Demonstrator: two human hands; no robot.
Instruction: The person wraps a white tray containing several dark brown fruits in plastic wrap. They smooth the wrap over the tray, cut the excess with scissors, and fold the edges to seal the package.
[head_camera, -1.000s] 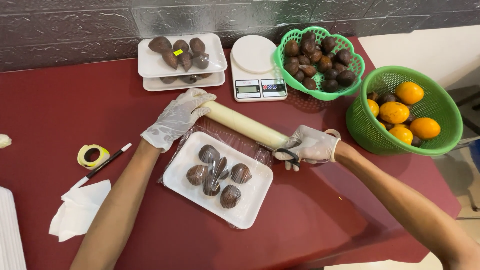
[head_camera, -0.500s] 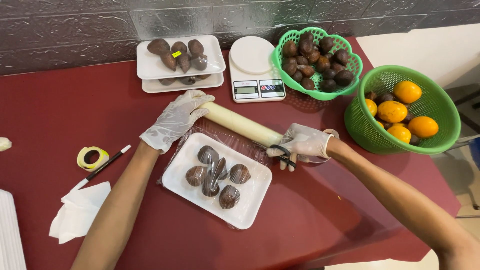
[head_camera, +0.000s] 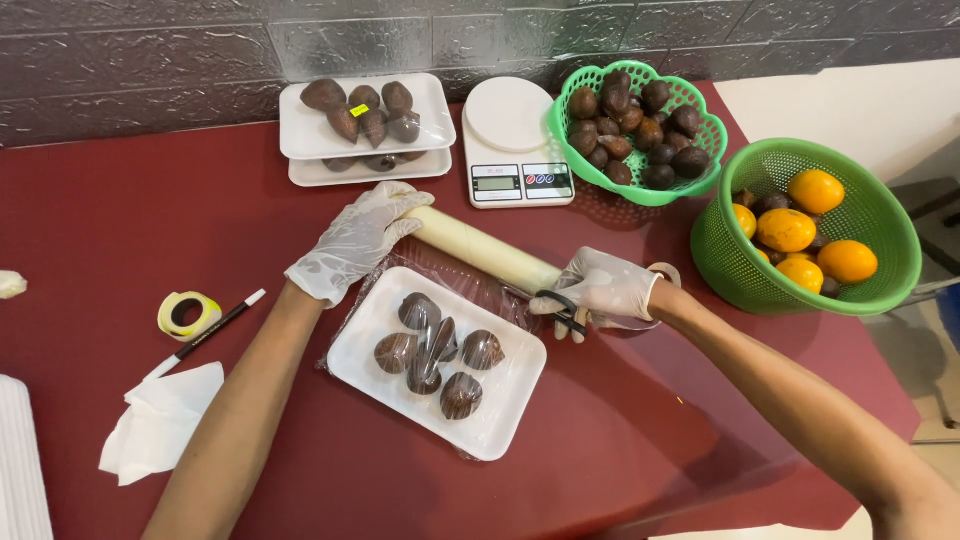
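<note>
Your right hand (head_camera: 600, 290), fingers closed on scissors (head_camera: 555, 305), has slid closer along the wrap roll (head_camera: 480, 250), which your left hand (head_camera: 355, 240) still grips.

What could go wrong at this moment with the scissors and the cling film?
The right hand holds black-handled scissors at the cling film stretched between roll and white tray; the blades lie near its gloved fingers and could nick the glove. The left hand steadies only the roll's far end, so the film might slacken and cut raggedly. A tug could also shift the tray and its brown fruit.
</note>
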